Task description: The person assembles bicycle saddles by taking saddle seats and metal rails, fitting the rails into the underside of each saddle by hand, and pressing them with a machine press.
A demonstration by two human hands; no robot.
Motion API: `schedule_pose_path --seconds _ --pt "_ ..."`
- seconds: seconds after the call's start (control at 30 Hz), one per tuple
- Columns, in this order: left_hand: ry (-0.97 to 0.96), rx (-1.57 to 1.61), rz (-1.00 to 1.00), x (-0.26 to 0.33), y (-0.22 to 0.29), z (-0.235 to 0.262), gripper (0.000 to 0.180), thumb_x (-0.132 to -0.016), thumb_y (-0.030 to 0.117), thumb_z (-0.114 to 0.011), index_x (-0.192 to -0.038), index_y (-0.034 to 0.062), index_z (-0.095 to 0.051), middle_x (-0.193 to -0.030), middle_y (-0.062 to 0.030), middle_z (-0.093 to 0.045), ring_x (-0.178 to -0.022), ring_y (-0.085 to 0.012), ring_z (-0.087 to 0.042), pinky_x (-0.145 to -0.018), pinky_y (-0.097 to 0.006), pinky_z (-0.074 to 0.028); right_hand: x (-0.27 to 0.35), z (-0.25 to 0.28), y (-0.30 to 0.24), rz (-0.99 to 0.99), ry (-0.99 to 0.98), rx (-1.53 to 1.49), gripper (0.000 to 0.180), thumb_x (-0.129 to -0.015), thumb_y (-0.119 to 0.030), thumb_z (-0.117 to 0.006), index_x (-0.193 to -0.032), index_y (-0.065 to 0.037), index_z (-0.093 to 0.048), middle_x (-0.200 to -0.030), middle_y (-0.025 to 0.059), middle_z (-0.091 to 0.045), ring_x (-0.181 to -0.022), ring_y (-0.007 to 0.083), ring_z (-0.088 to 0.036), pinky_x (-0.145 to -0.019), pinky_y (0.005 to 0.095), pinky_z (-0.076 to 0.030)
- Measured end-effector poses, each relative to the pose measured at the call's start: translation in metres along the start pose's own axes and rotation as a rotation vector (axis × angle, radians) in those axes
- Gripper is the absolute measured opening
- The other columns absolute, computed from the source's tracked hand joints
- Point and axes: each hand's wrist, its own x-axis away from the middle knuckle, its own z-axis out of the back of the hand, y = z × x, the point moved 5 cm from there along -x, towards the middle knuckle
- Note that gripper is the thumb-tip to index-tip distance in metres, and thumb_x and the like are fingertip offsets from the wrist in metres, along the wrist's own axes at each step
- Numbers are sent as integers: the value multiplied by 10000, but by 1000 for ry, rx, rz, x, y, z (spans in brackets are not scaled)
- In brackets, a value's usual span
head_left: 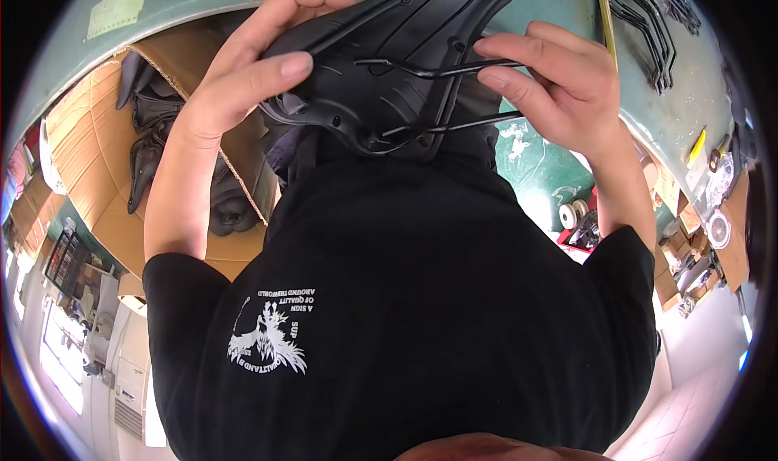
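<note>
Saddle [397, 64] upside down | left hand [251, 72] clamped on its edge | right hand [551, 84] pinching rail [454, 68] | risk: rail springing free if pinch slackens

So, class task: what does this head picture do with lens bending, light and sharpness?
Head view: strong fisheye, the green bench curving toward a black rim; left hand, right hand and black saddle are sharp and evenly lit; the box edge bends; the floor at lower left is washed out by glare.
</note>
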Motion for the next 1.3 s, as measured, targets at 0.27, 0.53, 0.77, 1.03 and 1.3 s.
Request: schedule_pose_path --seconds 0.27,0.53,0.77,1.03,1.3 --pt "-7 191 -124 -1 -8 -13 697 -895 392 -684 -1438 -28 -567 -1322 -146 -666 -1256 -214 -622 -1105 -315 -441 -14 5 -17 257 -84 71 329 -757 -172 -897 -1015 -8 -774 -626 33 -478 -499 169 -447 -462 313 -320" --pt "-11 154 -127 0 -5 -15 744 -876 394 -675 -1448 -62 -539 -1359 -188 -655 -1271 -243 -632 -1109 -339 -459 -21 -3 -30 358 -83 57 359 -715 -221 -905 -967 -11 -758 -628 32 -482 -484 191 -460 -450 323 -319" --pt "20 145 -63 4 -11 -18 843 -825 467 -681 -1458 -68 -531 -1338 -195 -667 -1236 -251 -654 -1082 -344 -482 -37 -23 -40 359 -54 79 307 -747 -218 -886 -936 -31 -732 -701 32 -540 -611 221 -534 -601 355 -374" --pt "52 91 -38 1 2 -17 804 -787 439 -696 -1419 -47 -590 -1312 -170 -680 -1229 -242 -649 -1092 -344 -461 -38 -24 -35 353 -59 89 284 -749 -229 -883 -903 -51 -724 -700 26 -526 -604 217 -524 -597 353 -371" --pt "82 -10 -196 -2 21 -8 632 -859 247 -703 -1418 -26 -594 -1275 -130 -685 -1175 -199 -632 -1016 -315 -482 -60 -4 -32 396 18 145 321 -724 -296 -865 -954 -132 -713 -984 27 -619 -926 240 -645 -751 372 -481"
